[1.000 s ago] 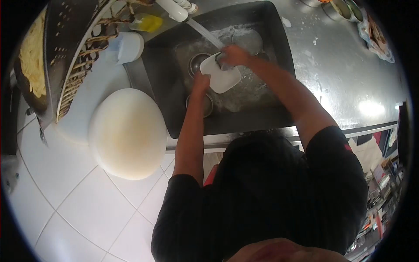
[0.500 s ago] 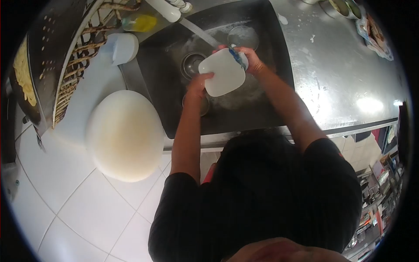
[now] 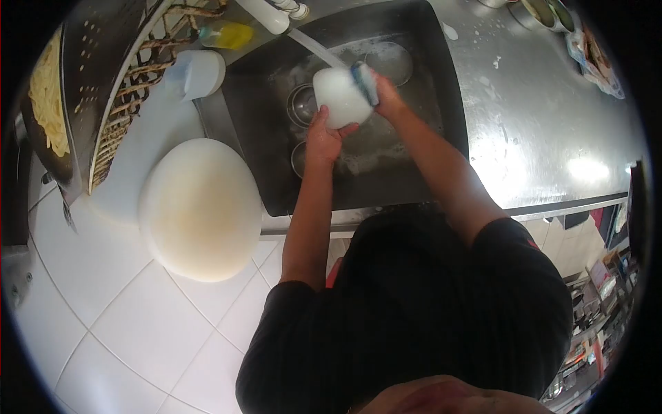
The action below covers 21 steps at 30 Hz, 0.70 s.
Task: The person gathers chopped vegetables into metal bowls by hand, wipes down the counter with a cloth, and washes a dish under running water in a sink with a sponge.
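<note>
Over the dark sink (image 3: 255, 138), my left hand (image 3: 324, 141) is closed on the near edge of a white rounded-square dish (image 3: 334, 93). The thumb lies on the dish's side and the fingers reach underneath. A blue and whitish sponge (image 3: 365, 83) is in my right hand (image 3: 388, 96), pressed against the dish's right side. Below the hands, a round metal bowl (image 3: 301, 107) sits in the sink. Another round vessel (image 3: 389, 63) stands behind my right hand, in cloudy water. A third round vessel (image 3: 298, 157) is partly covered by my left wrist.
A white tap (image 3: 265, 15) reaches in over the sink from the back. To the left are a large white rounded object (image 3: 200, 210), a white container (image 3: 205, 74) and a bottle of yellow liquid (image 3: 231, 36). The steel counter (image 3: 524, 117) extends to the right, bearing a plastic bag (image 3: 593, 58).
The dish has been tilted, and its broad face is turned differently. My left hand has shifted from its left edge to its near edge. The sponge has moved slightly left along the dish.
</note>
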Each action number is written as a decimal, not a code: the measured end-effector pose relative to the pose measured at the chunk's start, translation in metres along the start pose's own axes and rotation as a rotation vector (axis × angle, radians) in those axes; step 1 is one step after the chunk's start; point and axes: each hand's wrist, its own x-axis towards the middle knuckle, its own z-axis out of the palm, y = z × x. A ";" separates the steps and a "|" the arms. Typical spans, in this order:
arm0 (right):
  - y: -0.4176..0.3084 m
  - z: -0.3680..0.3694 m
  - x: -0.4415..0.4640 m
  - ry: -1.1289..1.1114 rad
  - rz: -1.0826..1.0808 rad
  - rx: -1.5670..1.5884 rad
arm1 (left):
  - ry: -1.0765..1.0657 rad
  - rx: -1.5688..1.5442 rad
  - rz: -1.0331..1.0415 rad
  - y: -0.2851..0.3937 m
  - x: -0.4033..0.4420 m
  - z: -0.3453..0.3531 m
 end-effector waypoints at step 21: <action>-0.047 0.035 0.017 0.125 -0.023 -0.183 | 0.123 0.358 0.067 0.008 0.014 -0.005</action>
